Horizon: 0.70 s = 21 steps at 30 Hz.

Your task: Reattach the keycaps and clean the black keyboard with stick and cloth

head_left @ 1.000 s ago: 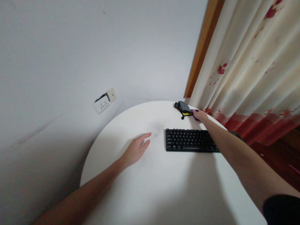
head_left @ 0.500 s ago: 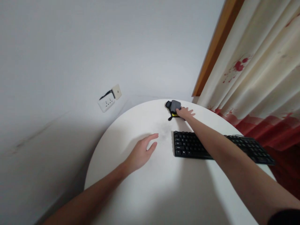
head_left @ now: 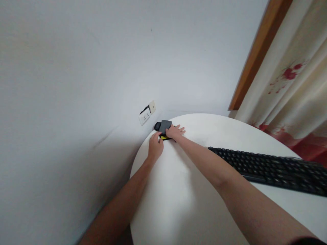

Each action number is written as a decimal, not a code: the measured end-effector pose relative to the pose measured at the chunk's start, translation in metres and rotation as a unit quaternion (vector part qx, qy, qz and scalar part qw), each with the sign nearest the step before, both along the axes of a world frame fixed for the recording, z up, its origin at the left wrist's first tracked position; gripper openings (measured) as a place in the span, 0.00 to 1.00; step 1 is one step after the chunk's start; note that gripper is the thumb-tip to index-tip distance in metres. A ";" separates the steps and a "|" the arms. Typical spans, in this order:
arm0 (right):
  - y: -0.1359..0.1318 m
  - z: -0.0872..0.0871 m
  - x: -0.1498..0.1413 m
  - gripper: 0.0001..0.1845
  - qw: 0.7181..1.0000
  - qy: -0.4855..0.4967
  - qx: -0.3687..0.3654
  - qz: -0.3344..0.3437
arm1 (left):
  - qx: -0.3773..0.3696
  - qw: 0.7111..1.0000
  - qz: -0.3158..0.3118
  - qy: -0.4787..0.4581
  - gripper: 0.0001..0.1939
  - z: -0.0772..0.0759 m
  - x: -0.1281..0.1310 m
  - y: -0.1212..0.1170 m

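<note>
Okay, grey-black bundle (head_left: 166, 126): on the table (head_left: 163, 194), far-left edge, near the wall socket (head_left: 145, 117).
Right hand (head_left: 175, 131): fingers fanned, thumb on the bundle, not wrapped round it.
Left hand (head_left: 155, 145): by the yellow strip (head_left: 165, 137) (pinching or just touching, can't tell).
Handling: probably light, soft, not fragile; best held by the thick grey part.

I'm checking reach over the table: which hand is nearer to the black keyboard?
Right. The right hand lies just past the keyboard's left end; the left hand is farther left.
</note>
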State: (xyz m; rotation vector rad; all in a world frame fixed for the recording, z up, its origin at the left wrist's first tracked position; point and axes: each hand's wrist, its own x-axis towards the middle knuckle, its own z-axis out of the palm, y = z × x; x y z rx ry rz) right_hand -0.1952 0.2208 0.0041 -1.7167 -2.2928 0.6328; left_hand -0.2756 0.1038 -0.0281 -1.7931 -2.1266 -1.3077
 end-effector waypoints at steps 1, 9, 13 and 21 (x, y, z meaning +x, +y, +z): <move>0.002 0.004 0.005 0.30 1.000 -0.001 0.006 0.008 | -0.001 1.000 0.003 0.015 0.22 -0.002 -0.003 0.003; -0.008 -0.001 0.077 0.29 0.985 -0.008 0.069 0.156 | -0.083 0.985 -0.058 0.140 0.23 -0.002 -0.012 0.041; -0.033 -0.023 0.066 0.31 0.989 -0.014 0.089 0.116 | -0.111 0.982 -0.050 0.144 0.21 -0.010 -0.018 0.051; -0.019 -0.025 0.024 0.36 0.997 0.011 0.072 -0.001 | -0.085 0.982 -0.044 0.162 0.22 -0.017 -0.031 0.061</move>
